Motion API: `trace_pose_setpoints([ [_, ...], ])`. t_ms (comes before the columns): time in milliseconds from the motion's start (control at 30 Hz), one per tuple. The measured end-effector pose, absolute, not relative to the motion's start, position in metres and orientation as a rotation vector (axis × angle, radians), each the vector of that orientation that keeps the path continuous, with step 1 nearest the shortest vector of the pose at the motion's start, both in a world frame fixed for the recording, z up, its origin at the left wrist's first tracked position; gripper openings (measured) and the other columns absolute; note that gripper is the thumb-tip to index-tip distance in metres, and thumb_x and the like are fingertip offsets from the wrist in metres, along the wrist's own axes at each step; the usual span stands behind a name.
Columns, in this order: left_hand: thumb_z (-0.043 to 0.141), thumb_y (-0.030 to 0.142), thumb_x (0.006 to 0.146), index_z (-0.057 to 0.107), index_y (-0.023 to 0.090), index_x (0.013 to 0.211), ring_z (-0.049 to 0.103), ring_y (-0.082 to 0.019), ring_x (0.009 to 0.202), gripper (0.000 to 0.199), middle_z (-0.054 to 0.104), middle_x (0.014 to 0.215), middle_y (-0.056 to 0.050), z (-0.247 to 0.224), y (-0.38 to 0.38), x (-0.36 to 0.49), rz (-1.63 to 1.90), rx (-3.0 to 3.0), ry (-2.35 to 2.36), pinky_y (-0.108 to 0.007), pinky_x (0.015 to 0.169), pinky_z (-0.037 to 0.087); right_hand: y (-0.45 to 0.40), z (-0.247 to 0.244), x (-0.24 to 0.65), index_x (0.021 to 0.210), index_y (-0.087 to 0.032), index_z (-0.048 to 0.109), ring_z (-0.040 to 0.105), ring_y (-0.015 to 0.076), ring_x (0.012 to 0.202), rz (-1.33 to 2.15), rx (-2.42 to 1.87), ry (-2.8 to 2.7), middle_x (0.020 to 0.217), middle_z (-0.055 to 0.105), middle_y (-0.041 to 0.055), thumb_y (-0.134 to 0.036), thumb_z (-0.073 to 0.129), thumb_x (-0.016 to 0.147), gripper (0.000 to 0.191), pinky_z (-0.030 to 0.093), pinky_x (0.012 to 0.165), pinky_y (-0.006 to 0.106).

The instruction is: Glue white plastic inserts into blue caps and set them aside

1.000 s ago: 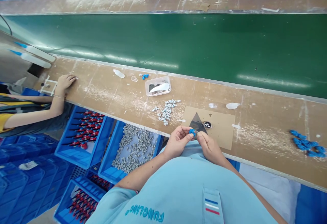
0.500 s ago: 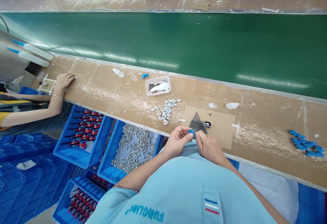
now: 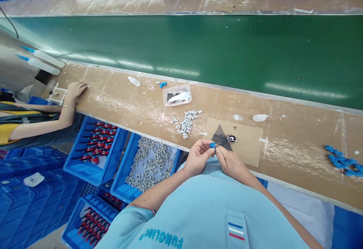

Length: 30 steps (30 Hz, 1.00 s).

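My left hand [image 3: 197, 157] pinches a small blue plastic part [image 3: 212, 145] between thumb and fingertips, just in front of my body. My right hand [image 3: 230, 162] is closed at the right side of that part, its thumb and forefinger pressed together; what lies in that pinch is too small to make out. Beyond the hands, a dark triangular sheet [image 3: 220, 137] and a small round black-and-white piece [image 3: 231, 138] rest on a cardboard sheet [image 3: 249, 143]. A loose cluster of small grey-white parts [image 3: 187, 122] lies to the left on the bench.
A clear plastic tub [image 3: 177, 95] holds dark and white pieces. More blue parts [image 3: 343, 161] lie at the right. Below the bench edge, blue crates hold grey parts [image 3: 150, 162] and red-black pieces [image 3: 99, 143]. A co-worker's hand [image 3: 76, 90] rests at the left. A green belt [image 3: 184, 44] runs behind.
The view has shifted slightly, so the scene sits a little further right. Both hands stay together at the blue part, with only slight finger movement.
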<state>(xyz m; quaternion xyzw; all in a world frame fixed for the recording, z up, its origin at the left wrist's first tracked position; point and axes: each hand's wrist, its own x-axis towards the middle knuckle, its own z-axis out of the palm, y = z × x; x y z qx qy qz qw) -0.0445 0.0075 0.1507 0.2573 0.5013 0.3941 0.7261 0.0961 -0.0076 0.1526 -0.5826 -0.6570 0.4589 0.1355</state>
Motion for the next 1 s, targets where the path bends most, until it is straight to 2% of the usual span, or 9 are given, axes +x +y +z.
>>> trace_pose_setpoints([
  [67,0.083,0.039,0.058,0.06,0.014,0.083,0.056,-0.007,0.06,0.041,0.064,0.069,0.001,0.154,0.01,-0.043,0.852,0.597,1.088,-0.022,0.062,0.047,-0.01,0.151,0.096,0.074,-0.022,0.046,0.049,0.0156,0.051,1.503,-1.565,-1.59,0.057,0.051,-0.0007,-0.046,0.025,0.093,0.037,0.036,0.051,0.026],
  [167,0.082,0.036,0.059,0.059,0.014,0.083,0.057,-0.008,0.061,0.04,0.064,0.069,0.001,0.158,0.012,-0.043,0.818,0.615,1.079,-0.022,0.062,0.048,-0.014,0.15,0.096,0.067,-0.024,0.037,0.026,0.0109,0.04,1.85,-1.314,-1.12,0.048,0.027,-0.0086,-0.058,0.03,0.09,0.041,0.029,0.041,0.024],
  [233,0.082,0.035,0.059,0.059,0.014,0.083,0.058,-0.009,0.063,0.039,0.063,0.07,0.001,0.16,0.013,-0.042,0.816,0.613,1.085,-0.022,0.062,0.048,-0.015,0.151,0.097,0.064,-0.024,0.034,0.019,0.0093,0.04,1.952,-1.212,-0.983,0.048,0.021,-0.0101,-0.061,0.036,0.087,0.043,0.026,0.039,0.023],
  [300,0.081,0.034,0.061,0.059,0.015,0.083,0.058,-0.008,0.062,0.037,0.063,0.069,0.001,0.16,0.013,-0.043,0.829,0.618,1.09,-0.023,0.063,0.049,-0.016,0.151,0.098,0.063,-0.024,0.035,0.025,0.0093,0.041,1.851,-1.254,-1.003,0.049,0.026,-0.009,-0.06,0.037,0.087,0.044,0.03,0.041,0.023],
  [367,0.08,0.034,0.063,0.058,0.015,0.084,0.058,-0.008,0.062,0.035,0.063,0.07,0.002,0.16,0.012,-0.043,0.85,0.631,1.095,-0.023,0.064,0.049,-0.017,0.152,0.098,0.065,-0.022,0.043,0.037,0.0105,0.044,1.593,-1.399,-1.125,0.051,0.038,-0.0061,-0.056,0.041,0.088,0.041,0.038,0.046,0.024],
  [500,0.08,0.031,0.063,0.058,0.016,0.084,0.06,-0.009,0.067,0.033,0.066,0.075,0.0,0.157,0.01,-0.044,0.904,0.663,1.102,-0.024,0.068,0.051,-0.02,0.151,0.098,0.086,-0.021,0.064,0.056,0.0136,0.055,0.975,-1.633,-1.392,0.066,0.064,0.0001,-0.041,0.055,0.086,0.022,0.045,0.053,0.024],
  [633,0.08,0.029,0.063,0.06,0.016,0.084,0.062,-0.011,0.073,0.032,0.067,0.076,-0.001,0.154,0.008,-0.044,0.909,0.706,1.1,-0.024,0.071,0.051,-0.02,0.149,0.099,0.093,-0.023,0.069,0.065,0.0153,0.061,0.636,-1.557,-1.601,0.074,0.072,0.0022,-0.034,0.052,0.091,0.021,0.05,0.057,0.024],
  [800,0.08,0.028,0.063,0.062,0.016,0.084,0.063,-0.012,0.074,0.031,0.068,0.078,-0.002,0.153,0.006,-0.044,0.896,0.751,1.11,-0.025,0.072,0.052,-0.02,0.148,0.102,0.091,-0.023,0.07,0.07,0.0163,0.068,0.497,-1.528,-1.745,0.079,0.075,0.0029,-0.034,0.044,0.094,0.028,0.053,0.059,0.024],
  [1000,0.077,0.027,0.067,0.064,0.016,0.086,0.064,-0.014,0.077,0.026,0.068,0.081,-0.004,0.151,0.004,-0.048,0.872,0.883,1.124,-0.026,0.073,0.052,-0.023,0.147,0.105,0.088,-0.024,0.07,0.07,0.0186,0.071,0.669,-1.647,-1.72,0.081,0.075,0.0035,-0.038,0.041,0.093,0.033,0.053,0.062,0.027],
])
